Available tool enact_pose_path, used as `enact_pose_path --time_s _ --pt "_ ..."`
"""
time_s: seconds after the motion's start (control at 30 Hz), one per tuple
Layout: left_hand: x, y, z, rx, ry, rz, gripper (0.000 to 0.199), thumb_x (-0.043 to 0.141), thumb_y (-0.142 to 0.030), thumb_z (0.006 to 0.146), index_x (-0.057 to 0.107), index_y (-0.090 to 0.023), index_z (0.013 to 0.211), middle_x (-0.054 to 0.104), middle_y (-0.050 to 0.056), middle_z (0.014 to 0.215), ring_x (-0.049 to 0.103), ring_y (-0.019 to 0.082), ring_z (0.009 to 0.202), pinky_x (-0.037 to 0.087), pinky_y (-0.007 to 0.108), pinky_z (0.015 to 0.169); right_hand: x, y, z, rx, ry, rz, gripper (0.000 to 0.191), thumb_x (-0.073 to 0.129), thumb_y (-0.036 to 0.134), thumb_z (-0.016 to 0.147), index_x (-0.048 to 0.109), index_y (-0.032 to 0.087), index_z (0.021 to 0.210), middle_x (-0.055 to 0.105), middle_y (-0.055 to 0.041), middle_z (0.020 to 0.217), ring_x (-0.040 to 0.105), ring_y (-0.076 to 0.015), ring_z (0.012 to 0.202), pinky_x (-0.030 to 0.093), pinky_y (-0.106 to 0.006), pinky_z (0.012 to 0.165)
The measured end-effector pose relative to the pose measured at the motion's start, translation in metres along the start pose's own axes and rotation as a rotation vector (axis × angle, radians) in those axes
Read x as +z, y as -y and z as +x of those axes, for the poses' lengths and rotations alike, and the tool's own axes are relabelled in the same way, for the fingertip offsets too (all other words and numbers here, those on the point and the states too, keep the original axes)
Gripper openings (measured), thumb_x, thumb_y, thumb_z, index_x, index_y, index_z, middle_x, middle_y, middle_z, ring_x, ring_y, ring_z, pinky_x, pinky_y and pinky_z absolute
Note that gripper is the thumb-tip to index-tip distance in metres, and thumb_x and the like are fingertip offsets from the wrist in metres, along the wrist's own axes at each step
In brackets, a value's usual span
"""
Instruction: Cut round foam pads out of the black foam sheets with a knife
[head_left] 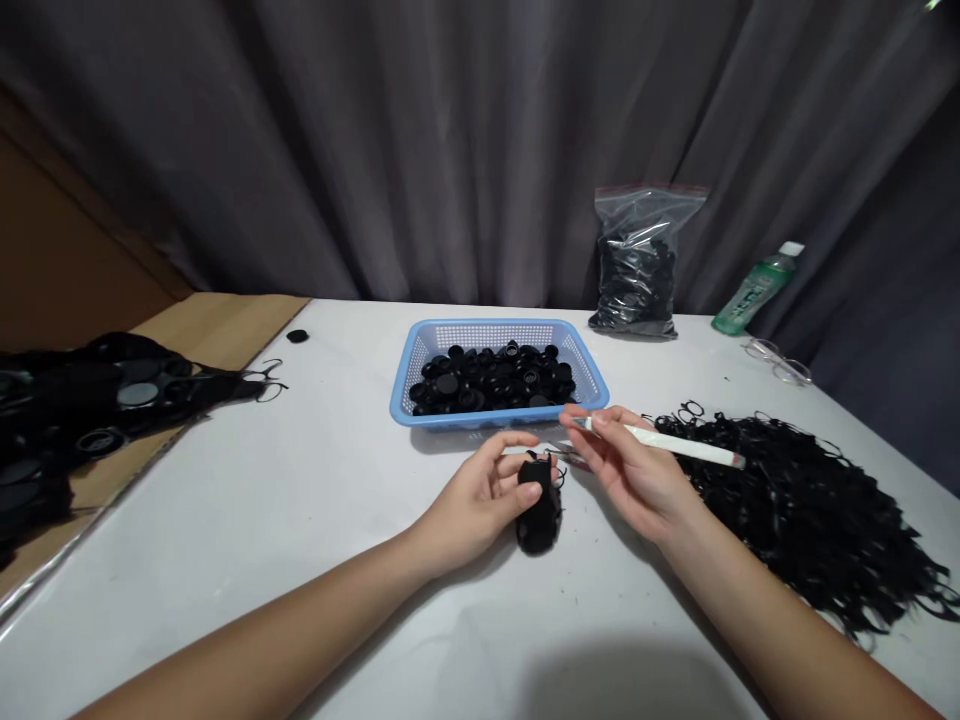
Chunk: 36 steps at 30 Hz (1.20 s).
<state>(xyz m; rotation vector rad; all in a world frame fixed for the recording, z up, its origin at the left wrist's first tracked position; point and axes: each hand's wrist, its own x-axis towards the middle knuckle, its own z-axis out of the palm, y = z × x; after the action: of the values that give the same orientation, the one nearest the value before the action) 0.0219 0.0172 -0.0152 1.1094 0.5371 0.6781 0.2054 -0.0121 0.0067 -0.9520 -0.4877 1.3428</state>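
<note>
My left hand (480, 500) is closed on a black piece (538, 515), thumb on its face, with thin black strands at its edge. Just to the right, my right hand (637, 465) grips a white pen-like tool (686, 445) between thumb and fingers; a thin metal tip points towards the black piece. The tool slants down to the right. Behind both hands stands a blue basket (499, 418) holding several round black caps (495, 380).
A heap of black scraps (795, 510) spreads at the right. Farther back are a filled clear bag (637, 270), a green bottle (757, 290) and glasses (780, 362). Black parts (112, 390) lie on cardboard (217, 325) at the left, near a lone black disc (298, 336).
</note>
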Motion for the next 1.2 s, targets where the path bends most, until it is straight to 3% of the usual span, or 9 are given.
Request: enact_pose_path --time_s 0.17,0.27,0.4,0.47,0.83,1.2 --pt "0.001 -0.006 -0.001 -0.015 -0.048 0.008 0.073 0.070 -0.031 0.081 0.031 -0.018 0.141 0.072 0.008 0.086 0.066 0.018 0.077 0.045 0.032 0.073 -0.006 0.002 -0.020 0.106 0.229 -0.153 0.024 0.080 0.031 0.069 0.059 0.020 0.070 0.075 -0.0050 0.100 0.070 -0.0158 0.085 0.051 -0.034 0.090" --pt "0.001 -0.010 -0.001 -0.015 -0.080 0.097 0.080 0.071 -0.037 0.079 0.029 -0.015 0.143 0.067 0.001 0.070 0.060 0.014 0.061 0.041 0.026 0.061 -0.006 0.002 -0.025 0.122 0.247 -0.213 0.024 0.080 0.031 0.069 0.058 0.020 0.069 0.075 -0.0051 0.099 0.069 -0.0140 0.084 0.050 -0.030 0.084" --pt "0.002 -0.011 -0.002 -0.006 -0.092 0.169 0.072 0.070 -0.036 0.080 0.035 -0.015 0.140 0.050 -0.009 0.052 0.040 0.006 0.045 0.027 0.020 0.048 -0.005 0.000 -0.026 0.071 0.240 -0.276 0.022 0.078 0.031 0.071 0.059 0.020 0.070 0.076 -0.0044 0.096 0.069 -0.0140 0.084 0.050 -0.027 0.076" --pt "0.003 -0.011 -0.003 -0.013 -0.090 0.175 0.067 0.069 -0.036 0.081 0.037 -0.017 0.137 0.050 -0.009 0.053 0.036 0.006 0.044 0.024 0.019 0.045 -0.006 0.000 -0.026 0.050 0.247 -0.294 0.021 0.077 0.031 0.072 0.059 0.020 0.070 0.076 -0.0044 0.096 0.069 -0.0142 0.082 0.050 -0.028 0.076" --pt "0.000 -0.004 -0.002 -0.039 -0.045 0.128 0.025 0.071 -0.033 0.079 0.056 -0.018 0.091 0.072 0.003 0.081 0.059 0.012 0.063 0.041 0.022 0.058 -0.013 0.005 -0.024 -0.020 0.311 -0.434 0.018 0.074 0.031 0.076 0.059 0.021 0.072 0.076 -0.0049 0.096 0.069 -0.0179 0.089 0.050 -0.036 0.085" --pt "0.003 -0.004 0.000 0.065 -0.241 0.293 0.016 0.075 -0.028 0.074 0.073 -0.018 0.085 0.068 0.005 0.085 0.062 0.017 0.077 0.051 0.029 0.070 -0.006 0.011 -0.033 -0.132 0.281 -0.687 0.009 0.066 0.023 0.081 0.059 0.021 0.075 0.074 -0.0058 0.098 0.070 -0.0179 0.087 0.055 -0.031 0.073"
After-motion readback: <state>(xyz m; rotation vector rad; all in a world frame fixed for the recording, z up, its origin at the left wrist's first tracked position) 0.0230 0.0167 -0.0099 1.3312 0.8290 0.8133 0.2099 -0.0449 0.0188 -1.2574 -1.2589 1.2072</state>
